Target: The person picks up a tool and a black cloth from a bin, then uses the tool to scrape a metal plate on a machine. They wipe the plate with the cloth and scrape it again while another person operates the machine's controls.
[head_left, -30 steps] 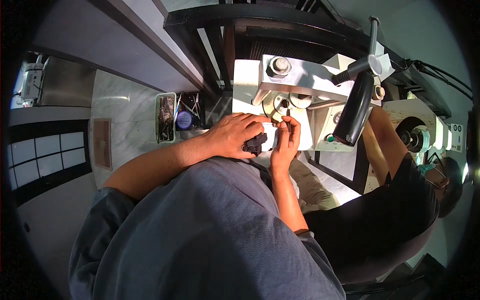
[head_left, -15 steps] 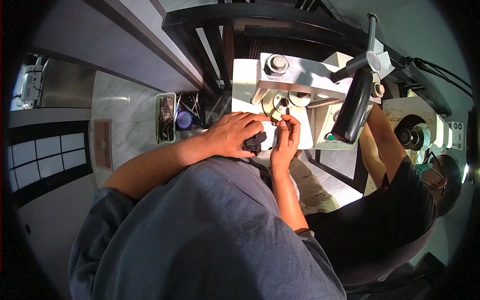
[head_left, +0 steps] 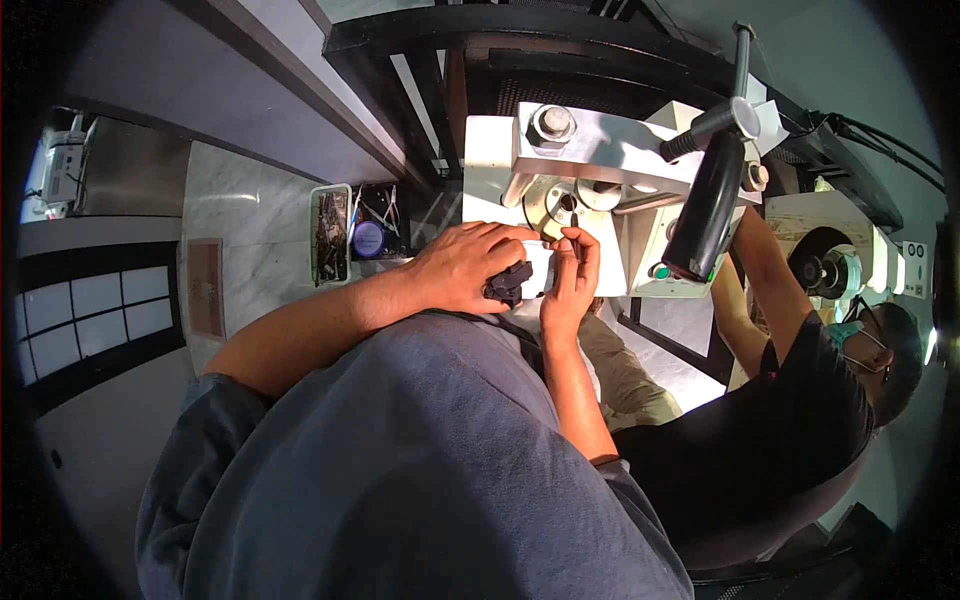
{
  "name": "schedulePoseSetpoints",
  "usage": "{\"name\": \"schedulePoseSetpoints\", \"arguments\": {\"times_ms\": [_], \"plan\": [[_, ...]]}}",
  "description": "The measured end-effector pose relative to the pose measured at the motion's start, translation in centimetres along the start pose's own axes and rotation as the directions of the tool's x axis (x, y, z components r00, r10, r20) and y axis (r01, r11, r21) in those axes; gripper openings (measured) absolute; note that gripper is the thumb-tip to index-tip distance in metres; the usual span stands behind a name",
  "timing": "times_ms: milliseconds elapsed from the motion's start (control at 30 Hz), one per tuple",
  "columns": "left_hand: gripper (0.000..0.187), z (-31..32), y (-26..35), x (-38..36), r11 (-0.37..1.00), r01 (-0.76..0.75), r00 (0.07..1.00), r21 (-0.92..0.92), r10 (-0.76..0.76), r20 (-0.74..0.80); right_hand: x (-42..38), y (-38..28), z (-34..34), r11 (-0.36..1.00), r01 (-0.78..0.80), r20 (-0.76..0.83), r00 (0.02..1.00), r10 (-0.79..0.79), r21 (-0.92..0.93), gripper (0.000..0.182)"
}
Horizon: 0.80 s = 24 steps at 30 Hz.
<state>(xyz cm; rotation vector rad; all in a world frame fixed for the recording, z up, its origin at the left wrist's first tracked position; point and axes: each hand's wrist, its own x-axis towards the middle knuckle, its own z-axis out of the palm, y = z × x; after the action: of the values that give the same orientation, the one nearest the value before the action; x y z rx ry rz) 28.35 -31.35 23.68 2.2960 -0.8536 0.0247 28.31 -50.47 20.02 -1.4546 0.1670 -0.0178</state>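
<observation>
My left hand [head_left: 465, 265] rests at the front edge of the white machine [head_left: 485, 165]. Its fingers curl round a clump of small black pieces [head_left: 508, 285] that shows beneath the thumb side. My right hand [head_left: 568, 285] is closed in a pinch, thumb against index finger, on a thin dark piece [head_left: 574, 221]. That piece points at the dark centre hole of a round metal die plate [head_left: 540, 212] mounted in the machine. The fingertips sit right at the plate's near rim.
A thick metal bar [head_left: 610, 150] with a large bolt spans above the plate. A black lever handle [head_left: 708, 210] hangs to the right. At left stand a tray of dark scraps [head_left: 331, 235] and a purple-lidded tub [head_left: 369, 239]. Another person [head_left: 760, 440] works at my right.
Both of my hands hold almost the same places and grips. The person at my right has shifted an arm and head slightly.
</observation>
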Motion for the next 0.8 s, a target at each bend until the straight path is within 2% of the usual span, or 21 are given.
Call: {"name": "schedulePoseSetpoints", "arguments": {"times_ms": [800], "plan": [[0.054,-0.20,0.12,-0.01,1.000,-0.006,1.000,0.007,0.006,-0.003,-0.10,0.24,0.00,1.000,0.013,0.006,1.000,-0.013,0.009,0.019]]}}
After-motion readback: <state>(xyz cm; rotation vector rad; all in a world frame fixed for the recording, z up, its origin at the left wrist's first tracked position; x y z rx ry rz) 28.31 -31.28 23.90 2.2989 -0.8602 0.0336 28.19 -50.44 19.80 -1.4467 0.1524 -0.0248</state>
